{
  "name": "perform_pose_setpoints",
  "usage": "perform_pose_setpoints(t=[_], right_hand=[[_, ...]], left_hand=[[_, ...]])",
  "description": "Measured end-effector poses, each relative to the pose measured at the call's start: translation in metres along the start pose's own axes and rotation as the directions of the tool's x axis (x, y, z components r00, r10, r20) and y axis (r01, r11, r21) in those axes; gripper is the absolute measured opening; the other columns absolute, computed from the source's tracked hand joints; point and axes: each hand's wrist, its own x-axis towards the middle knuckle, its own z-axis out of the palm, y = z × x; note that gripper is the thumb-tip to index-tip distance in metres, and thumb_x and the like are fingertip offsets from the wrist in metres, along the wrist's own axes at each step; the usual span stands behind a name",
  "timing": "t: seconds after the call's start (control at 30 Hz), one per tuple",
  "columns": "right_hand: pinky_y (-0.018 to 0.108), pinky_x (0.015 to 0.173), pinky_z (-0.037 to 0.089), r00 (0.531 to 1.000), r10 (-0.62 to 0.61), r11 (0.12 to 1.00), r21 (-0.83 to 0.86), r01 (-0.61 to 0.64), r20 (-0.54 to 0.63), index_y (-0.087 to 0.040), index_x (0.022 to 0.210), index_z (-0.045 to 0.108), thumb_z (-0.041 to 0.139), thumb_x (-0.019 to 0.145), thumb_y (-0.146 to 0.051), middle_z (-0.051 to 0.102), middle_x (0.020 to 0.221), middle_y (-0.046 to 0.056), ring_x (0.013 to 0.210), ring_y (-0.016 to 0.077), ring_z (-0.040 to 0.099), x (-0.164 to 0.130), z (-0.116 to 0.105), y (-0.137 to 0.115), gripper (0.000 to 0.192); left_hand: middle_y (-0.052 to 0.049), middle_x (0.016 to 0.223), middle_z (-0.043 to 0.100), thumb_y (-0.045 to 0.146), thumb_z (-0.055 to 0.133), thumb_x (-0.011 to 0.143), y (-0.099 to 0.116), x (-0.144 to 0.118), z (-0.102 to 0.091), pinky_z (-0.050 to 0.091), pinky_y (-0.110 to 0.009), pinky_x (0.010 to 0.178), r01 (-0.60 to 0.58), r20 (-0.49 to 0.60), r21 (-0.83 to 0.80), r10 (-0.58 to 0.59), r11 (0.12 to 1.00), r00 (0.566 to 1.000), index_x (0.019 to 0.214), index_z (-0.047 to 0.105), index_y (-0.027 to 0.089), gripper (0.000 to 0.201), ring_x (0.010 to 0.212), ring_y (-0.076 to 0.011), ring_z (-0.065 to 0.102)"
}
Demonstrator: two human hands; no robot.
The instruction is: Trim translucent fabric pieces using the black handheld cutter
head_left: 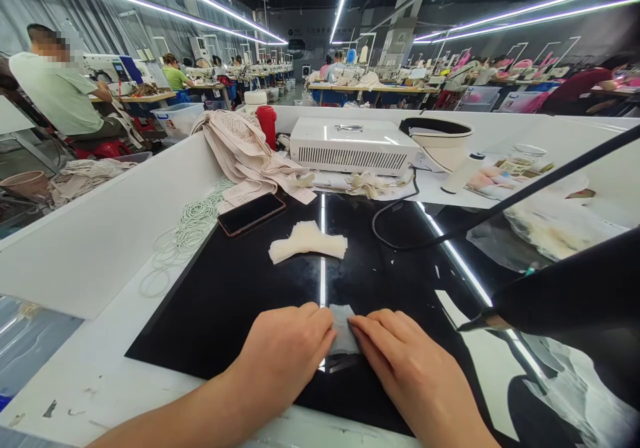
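Observation:
Low over the front of a glossy black board [215, 315], my left hand [285, 341] and my right hand [407, 355] face each other. Between them is a small translucent whitish piece [344, 331], thin like film or fine cloth. My left fingers are closed at its left edge, and the right fingertips pinch its right edge. Just beyond, a stack of cream cut pieces [307, 240] lies on the board. Whether the thin piece has several layers I cannot tell.
A dark pointed tool [500, 311] with a black cable [525, 198] juts in from the right. Translucent scraps [585, 381] lie under it. Behind are a phone [253, 213], pale cords [187, 225], beige fabric [240, 145] and a white vented box [353, 145]. People sit at machines beyond.

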Motion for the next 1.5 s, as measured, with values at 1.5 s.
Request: perform_pose_setpoints(t=[1.5], right_hand=[[0.029, 0.058, 0.052, 0.999, -0.044, 0.992, -0.118, 0.040, -0.027, -0.019, 0.112, 0.077, 0.034, 0.123, -0.023, 0.077, 0.085, 0.003, 0.070, 0.0159, 0.071, -0.006, 0.006, 0.000, 0.044]], left_hand=[[-0.012, 0.123, 0.086, 0.033, 0.038, 0.124, 0.009, 0.002, 0.023, 0.069, -0.035, 0.100, -0.304, -0.313, 0.138, 0.333, 0.943, 0.889, 0.118, 0.074, 0.009, 0.044, 0.115, -0.0228, 0.083]])
